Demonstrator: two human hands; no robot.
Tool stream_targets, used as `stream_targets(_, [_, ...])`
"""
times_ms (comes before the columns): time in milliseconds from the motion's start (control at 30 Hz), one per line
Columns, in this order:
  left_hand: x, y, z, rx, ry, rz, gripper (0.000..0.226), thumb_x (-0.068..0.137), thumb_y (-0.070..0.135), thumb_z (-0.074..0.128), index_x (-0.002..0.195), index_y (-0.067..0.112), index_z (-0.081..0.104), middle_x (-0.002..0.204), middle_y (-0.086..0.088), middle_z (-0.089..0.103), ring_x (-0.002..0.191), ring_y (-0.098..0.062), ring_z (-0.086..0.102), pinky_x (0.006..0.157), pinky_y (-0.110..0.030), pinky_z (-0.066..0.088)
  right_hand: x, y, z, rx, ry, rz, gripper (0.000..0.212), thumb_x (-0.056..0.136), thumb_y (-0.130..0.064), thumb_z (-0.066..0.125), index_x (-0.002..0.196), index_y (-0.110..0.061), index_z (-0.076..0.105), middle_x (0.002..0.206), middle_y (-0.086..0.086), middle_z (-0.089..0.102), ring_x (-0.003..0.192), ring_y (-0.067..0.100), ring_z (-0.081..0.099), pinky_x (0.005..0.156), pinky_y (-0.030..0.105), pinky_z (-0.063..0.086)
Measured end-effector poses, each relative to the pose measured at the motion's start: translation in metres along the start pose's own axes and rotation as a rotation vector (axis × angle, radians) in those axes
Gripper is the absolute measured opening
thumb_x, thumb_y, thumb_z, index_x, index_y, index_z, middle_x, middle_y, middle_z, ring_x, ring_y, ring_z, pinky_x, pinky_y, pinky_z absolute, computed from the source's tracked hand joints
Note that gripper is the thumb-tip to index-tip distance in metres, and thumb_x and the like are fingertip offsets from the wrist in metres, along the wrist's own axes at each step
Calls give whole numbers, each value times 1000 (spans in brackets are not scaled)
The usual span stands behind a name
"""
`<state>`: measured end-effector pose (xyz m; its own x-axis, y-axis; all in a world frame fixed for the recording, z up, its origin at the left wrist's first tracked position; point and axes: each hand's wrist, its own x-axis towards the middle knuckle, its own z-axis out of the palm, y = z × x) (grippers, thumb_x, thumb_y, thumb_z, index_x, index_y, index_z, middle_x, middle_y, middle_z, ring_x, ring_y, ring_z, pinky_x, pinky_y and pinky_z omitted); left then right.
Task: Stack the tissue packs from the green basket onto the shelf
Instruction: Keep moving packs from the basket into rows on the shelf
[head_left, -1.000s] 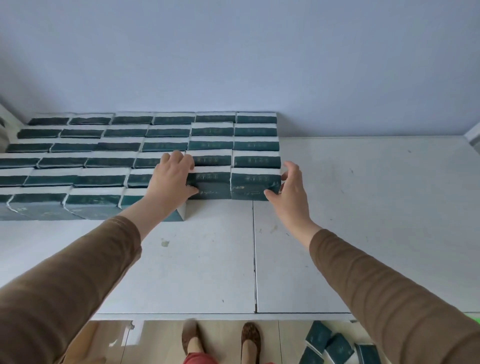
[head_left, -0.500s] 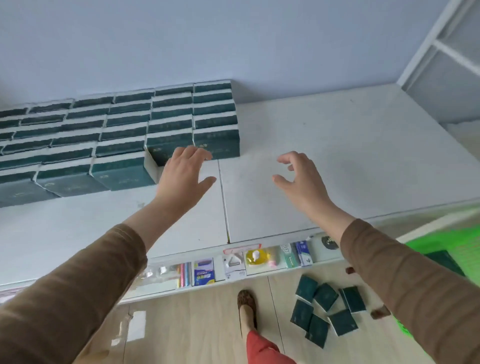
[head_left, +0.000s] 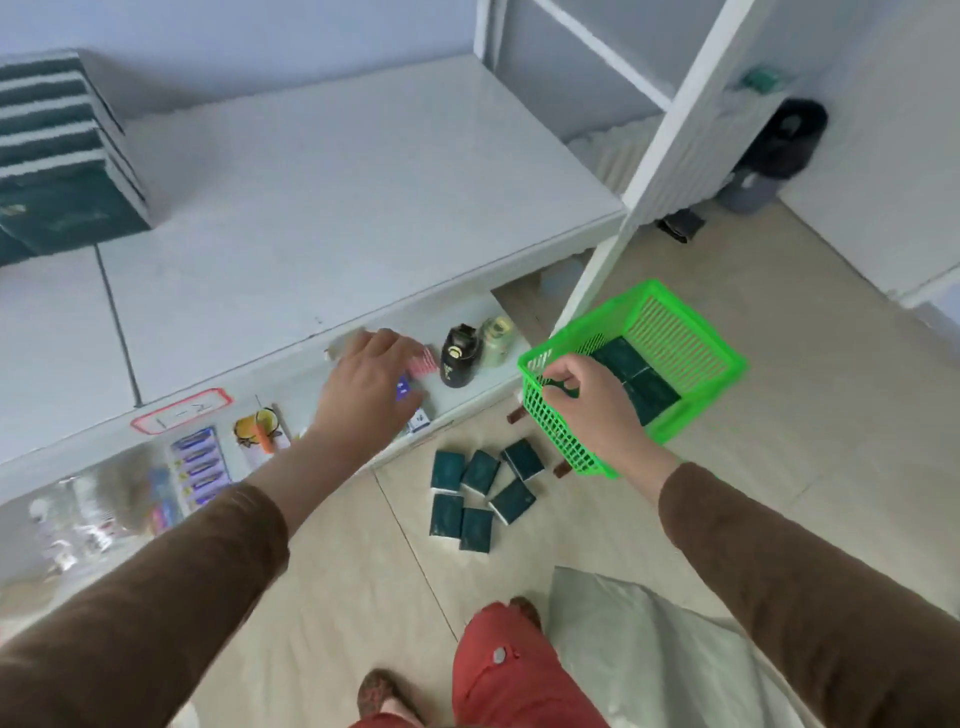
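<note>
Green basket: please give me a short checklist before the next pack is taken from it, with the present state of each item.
1. Packs left in the green basket: ok, dark packs lie inside.
2. Right hand at the basket: ok, over its near rim.
3. Right hand holding a pack: cannot tell.
4. Left hand free: ok, open, holding nothing.
5. Room on the shelf beside the stack: ok.
6. Floor packs: not ok, outside the basket.

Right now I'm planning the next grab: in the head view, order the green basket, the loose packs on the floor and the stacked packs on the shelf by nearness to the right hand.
1. Green basket: right hand at its near rim.
2. Loose packs on the floor: below, slightly left.
3. Stacked packs: far left on the shelf.
</note>
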<state>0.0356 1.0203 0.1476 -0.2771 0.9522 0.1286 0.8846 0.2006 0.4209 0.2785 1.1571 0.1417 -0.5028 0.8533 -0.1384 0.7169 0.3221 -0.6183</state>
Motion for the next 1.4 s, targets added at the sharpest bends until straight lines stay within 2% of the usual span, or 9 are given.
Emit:
stream_targets(267, [91,108,149,6,-283,70,40,86,33,68,124,24,57,124,2,54,119,-22,45,99,-38,40,60,182,-35,18,-89,296,20,92,-25,64,111,-20,62,112,-2,66,98,15,62,81,28,45])
stream_targets(400, [145,132,236,44,-427,50,43,88,30,66,129,22,54,127,2,53,120,-22,45,99,-37,40,106,263,-18,16,-254,392,35,93,-25,63,125,-13,58,124,6,63,111,20,61,91,31,46])
stream_targets(533, [200,129,327,160,-593,40,48,90,26,62,135,18,48,133,-1,49,124,-24,44,102,-41,41,149,321,20,-20,-403,454,49,92,-23,61,138,-8,50,134,13,57,121,28,57,99,35,46])
stream_targets(633, [234,114,392,337,-712,92,46,91,20,59,135,14,47,132,-5,49,122,-26,45,96,-42,45,173,356,63,-61,-481,506,46,92,-20,61,134,-3,49,135,18,54,122,33,56,99,35,45])
stream_targets(867, [261,80,517,594,-860,297,37,90,4,51,127,10,54,126,-6,53,114,-26,51,85,-39,49,189,408,162,-175,-475,559,37,93,-14,56,128,-5,47,135,16,47,126,32,48,103,37,41])
stream_targets(1000, [263,67,562,632,-860,399,47,96,12,46,143,12,39,144,-8,42,128,-27,44,100,-39,41,186,418,192,-376,-372,444,28,97,-16,44,124,-9,46,128,11,46,120,28,46,91,36,46])
stream_targets(1133, [258,60,578,699,-771,442,42,95,14,33,134,12,45,134,-6,49,125,-26,43,102,-38,37,188,421,208,-464,-345,261,28,100,-9,30,122,-8,47,122,12,50,115,30,48,91,38,42])
stream_targets(1300, [260,59,578,796,-706,486,30,96,19,48,125,15,51,117,-3,56,119,-27,42,94,-37,34,182,422,215,-473,-368,351,40,102,-13,27,140,-1,34,131,14,50,122,30,46,97,38,39])
stream_targets(1400, [265,63,568,804,-703,509,25,91,11,50,115,14,56,110,-4,55,114,-28,44,92,-37,36,185,426,207,-473,-415,409,32,98,-14,40,129,-7,44,127,12,51,120,30,44,96,39,38])
